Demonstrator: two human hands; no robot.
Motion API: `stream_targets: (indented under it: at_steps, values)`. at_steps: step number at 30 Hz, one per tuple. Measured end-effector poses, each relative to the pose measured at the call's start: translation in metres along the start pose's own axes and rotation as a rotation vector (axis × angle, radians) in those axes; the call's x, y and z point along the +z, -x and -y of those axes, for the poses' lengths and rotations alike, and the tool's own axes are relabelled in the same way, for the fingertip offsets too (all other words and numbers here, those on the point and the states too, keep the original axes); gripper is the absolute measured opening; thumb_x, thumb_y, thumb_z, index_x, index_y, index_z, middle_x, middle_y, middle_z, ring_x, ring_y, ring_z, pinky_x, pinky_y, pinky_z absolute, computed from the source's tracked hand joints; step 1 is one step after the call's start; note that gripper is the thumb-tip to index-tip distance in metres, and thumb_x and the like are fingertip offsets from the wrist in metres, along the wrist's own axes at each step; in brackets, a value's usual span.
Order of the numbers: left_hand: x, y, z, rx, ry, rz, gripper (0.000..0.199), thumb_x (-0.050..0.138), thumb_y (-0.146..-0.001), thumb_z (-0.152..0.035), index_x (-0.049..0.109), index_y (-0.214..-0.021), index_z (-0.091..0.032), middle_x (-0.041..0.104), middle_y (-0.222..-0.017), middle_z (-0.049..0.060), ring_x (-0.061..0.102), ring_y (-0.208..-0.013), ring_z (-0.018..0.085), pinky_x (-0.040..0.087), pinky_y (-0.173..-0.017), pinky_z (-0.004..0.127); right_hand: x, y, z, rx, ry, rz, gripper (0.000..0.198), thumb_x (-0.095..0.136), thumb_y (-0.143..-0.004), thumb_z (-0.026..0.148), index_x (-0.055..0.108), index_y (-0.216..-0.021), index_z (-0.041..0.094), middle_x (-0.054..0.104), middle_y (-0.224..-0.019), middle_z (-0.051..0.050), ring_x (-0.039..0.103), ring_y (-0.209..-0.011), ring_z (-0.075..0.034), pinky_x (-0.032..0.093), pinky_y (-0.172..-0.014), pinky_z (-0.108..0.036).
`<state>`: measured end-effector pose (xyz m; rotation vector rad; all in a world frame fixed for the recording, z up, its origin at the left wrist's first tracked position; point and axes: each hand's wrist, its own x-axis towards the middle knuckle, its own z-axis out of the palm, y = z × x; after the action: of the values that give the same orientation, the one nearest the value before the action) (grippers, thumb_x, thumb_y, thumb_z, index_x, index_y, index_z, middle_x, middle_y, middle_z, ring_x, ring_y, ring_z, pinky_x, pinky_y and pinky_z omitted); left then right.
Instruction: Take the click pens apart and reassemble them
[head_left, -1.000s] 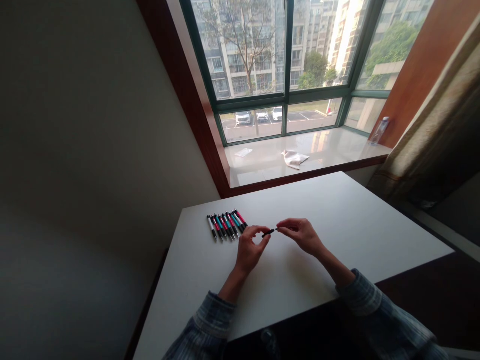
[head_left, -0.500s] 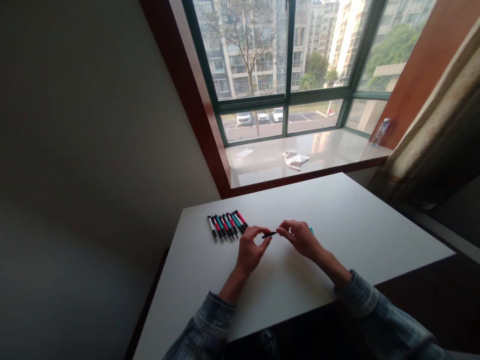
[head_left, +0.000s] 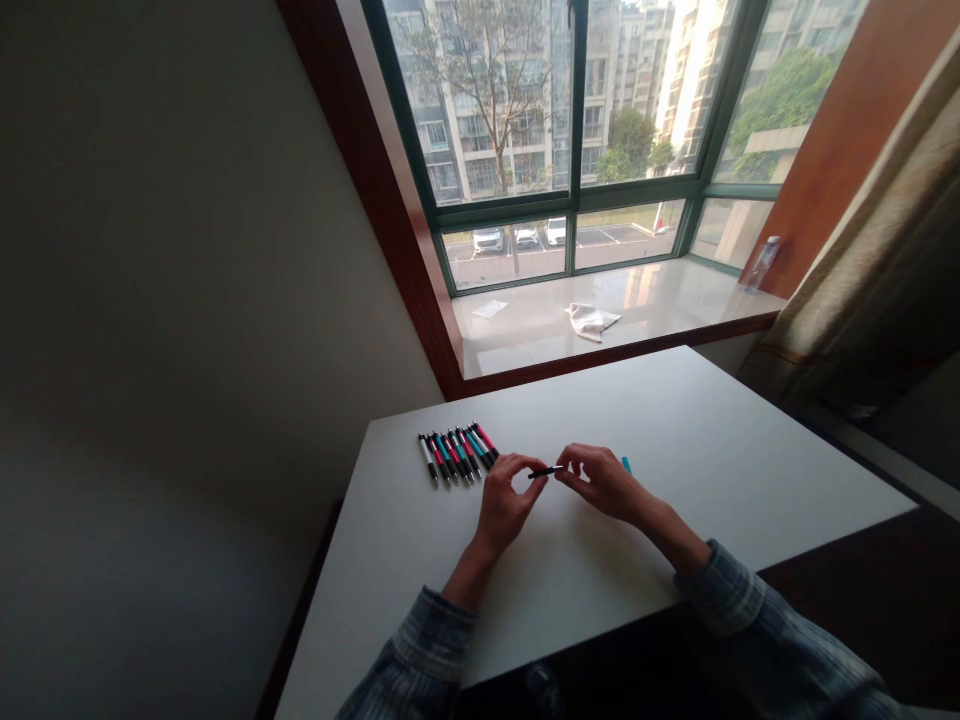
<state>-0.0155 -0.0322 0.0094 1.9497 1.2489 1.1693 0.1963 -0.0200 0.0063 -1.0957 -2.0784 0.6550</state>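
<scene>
Between the thumb and forefinger of my left hand [head_left: 502,505], I pinch one end of a short black pen part [head_left: 541,472]. It lies nearly level above the white table. My right hand [head_left: 606,482] has its fingertips closed at the other, lighter end. What exactly those fingertips grip is too small to make out. Just left of my left hand, several click pens [head_left: 450,460] with white, red and teal barrels and black grips lie side by side in a slanting row. Partly hidden behind my right hand is a small teal piece [head_left: 627,465].
The white table [head_left: 720,450] meets a wall on the left and a window sill at the back. A crumpled whitish cloth [head_left: 592,322], a flat paper [head_left: 490,309] and a clear bottle [head_left: 760,265] are on the sill. A curtain [head_left: 862,230] hangs at right.
The fingers of my right hand have shifted slightly against the end of the black pen part. More of the teal piece shows behind that hand. The row of pens lies as before.
</scene>
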Motion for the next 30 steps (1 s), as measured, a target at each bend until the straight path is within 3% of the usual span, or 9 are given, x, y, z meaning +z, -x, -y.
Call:
stream_targets:
  at_steps: [2, 6, 11, 16, 22, 26, 30]
  values:
    - [0.0, 0.0, 0.0, 0.001, 0.006, -0.004, 0.008, 0.073, -0.087, -0.026, 0.076, -0.094, -0.023, 0.075, -0.097, 0.006, 0.067, -0.099, 0.026, 0.052, -0.092, 0.042, 0.001, 0.001, 0.0, 0.001, 0.011, 0.011, 0.022, 0.059, -0.101, 0.037, 0.07, -0.091, 0.02, 0.071, -0.083, -0.004, 0.062, -0.069, -0.016, 0.047, -0.063, -0.029]
    - [0.0, 0.0, 0.0, -0.003, 0.015, 0.007, 0.009, 0.073, -0.087, -0.027, 0.077, -0.095, -0.024, 0.076, -0.097, 0.006, 0.066, -0.098, 0.027, 0.052, -0.091, 0.043, 0.001, 0.0, 0.001, -0.002, -0.073, -0.031, 0.022, 0.063, -0.099, 0.041, 0.07, -0.108, 0.022, 0.073, -0.091, -0.005, 0.064, -0.072, -0.017, 0.05, -0.065, -0.029]
    - [0.001, 0.001, -0.002, 0.009, -0.004, 0.023, 0.009, 0.075, -0.085, -0.023, 0.077, -0.094, -0.024, 0.076, -0.095, 0.005, 0.067, -0.097, 0.026, 0.051, -0.093, 0.043, -0.002, 0.001, 0.004, -0.004, 0.021, -0.016, 0.039, 0.051, -0.105, 0.045, 0.069, -0.081, 0.02, 0.07, -0.077, -0.004, 0.062, -0.067, -0.018, 0.046, -0.065, -0.031]
    - [0.0, 0.001, -0.005, 0.017, 0.015, 0.024, 0.008, 0.075, -0.086, -0.025, 0.077, -0.094, -0.024, 0.076, -0.096, 0.005, 0.067, -0.098, 0.025, 0.051, -0.093, 0.042, -0.004, 0.005, 0.011, -0.003, 0.021, -0.041, 0.028, 0.056, -0.103, 0.047, 0.069, -0.098, 0.022, 0.073, -0.086, -0.004, 0.063, -0.071, -0.018, 0.046, -0.066, -0.029]
    - [-0.002, 0.0, -0.003, -0.011, 0.044, 0.031, 0.009, 0.076, -0.086, -0.03, 0.079, -0.093, -0.025, 0.076, -0.094, 0.006, 0.066, -0.1, 0.027, 0.05, -0.095, 0.043, 0.002, 0.005, 0.01, 0.053, 0.071, -0.104, 0.037, 0.056, -0.102, 0.051, 0.067, -0.082, 0.022, 0.069, -0.073, -0.002, 0.058, -0.061, -0.016, 0.04, -0.06, -0.028]
    - [-0.001, -0.002, 0.0, -0.158, 0.298, -0.03, 0.024, 0.08, -0.082, -0.037, 0.075, -0.1, -0.022, 0.075, -0.104, 0.008, 0.068, -0.101, 0.026, 0.051, -0.094, 0.042, 0.014, 0.005, 0.02, 0.114, 0.057, -0.162, 0.042, 0.055, -0.102, 0.053, 0.067, -0.077, 0.022, 0.066, -0.065, -0.001, 0.055, -0.057, -0.016, 0.04, -0.059, -0.028]
    - [0.001, -0.002, 0.003, -0.295, 0.589, -0.019, 0.039, 0.083, -0.076, -0.043, 0.07, -0.105, -0.019, 0.073, -0.104, 0.008, 0.068, -0.095, 0.023, 0.055, -0.088, 0.038, 0.018, 0.005, 0.037, 0.048, -0.005, -0.089, 0.037, 0.053, -0.104, 0.048, 0.072, -0.085, 0.022, 0.072, -0.077, -0.005, 0.062, -0.067, -0.019, 0.047, -0.066, -0.032]
